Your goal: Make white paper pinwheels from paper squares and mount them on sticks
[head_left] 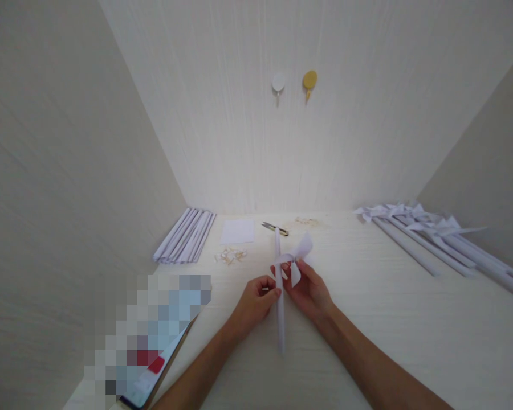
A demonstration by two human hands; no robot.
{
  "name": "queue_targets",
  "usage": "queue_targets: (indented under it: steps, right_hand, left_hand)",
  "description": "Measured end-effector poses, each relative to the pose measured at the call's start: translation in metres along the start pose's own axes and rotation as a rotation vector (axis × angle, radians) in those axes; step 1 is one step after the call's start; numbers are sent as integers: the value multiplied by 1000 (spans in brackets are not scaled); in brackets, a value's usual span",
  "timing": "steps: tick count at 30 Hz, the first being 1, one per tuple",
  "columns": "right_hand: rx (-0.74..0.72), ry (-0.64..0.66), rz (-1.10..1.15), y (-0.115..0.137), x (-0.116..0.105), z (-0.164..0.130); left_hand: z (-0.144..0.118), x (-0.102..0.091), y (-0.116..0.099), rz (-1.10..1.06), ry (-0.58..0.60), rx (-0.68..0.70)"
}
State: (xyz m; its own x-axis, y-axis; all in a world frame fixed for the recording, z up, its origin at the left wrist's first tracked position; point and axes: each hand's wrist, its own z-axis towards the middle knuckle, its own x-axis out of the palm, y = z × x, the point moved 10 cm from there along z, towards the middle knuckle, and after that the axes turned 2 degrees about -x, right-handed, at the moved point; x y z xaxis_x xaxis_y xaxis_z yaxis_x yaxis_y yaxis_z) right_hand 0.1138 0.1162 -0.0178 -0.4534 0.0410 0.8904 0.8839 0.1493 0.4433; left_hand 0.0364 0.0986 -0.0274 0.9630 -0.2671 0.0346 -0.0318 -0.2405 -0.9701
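A white rolled paper stick (279, 313) lies along the pale table, running away from me. Near its far end sits a white paper pinwheel head (298, 256) with folded blades. My left hand (256, 299) pinches the stick from the left, just below the pinwheel head. My right hand (310, 290) holds the pinwheel head and the stick from the right, fingers curled around the blades. Both hands meet at the same spot on the stick.
A bundle of white paper sticks (186, 236) lies at the back left. Finished pinwheels (431, 233) are stacked at the right. A white paper square (238, 232), small scissors (276, 228) and several small wooden bits (231, 256) lie behind. A blurred object (154, 336) sits front left.
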Motion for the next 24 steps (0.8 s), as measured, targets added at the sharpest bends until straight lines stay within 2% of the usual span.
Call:
queue_targets:
  steps: [8,11,15,17,19,21,24]
  right_hand:
    - [-19,38,-96,-3,11,-7]
    - [-19,31,-77,-3,11,-10]
    - [3,51,-61,-5,11,-17]
    - [25,67,-86,-7,11,-21]
    - [36,67,-99,-7,9,-24]
    - [63,93,-110,-11,11,-27]
    - [194,228,-237,-31,21,-34]
  left_hand:
    - [1,6,0,29,86,11]
    - [-1,12,3,12,203,-20]
    - [-8,14,-6,-56,385,-14]
    - [-9,11,-7,-119,422,-49]
    - [-6,2,-7,-183,365,-58]
    - [0,-10,-9,-270,252,-29]
    - [5,-24,-10,-403,110,25]
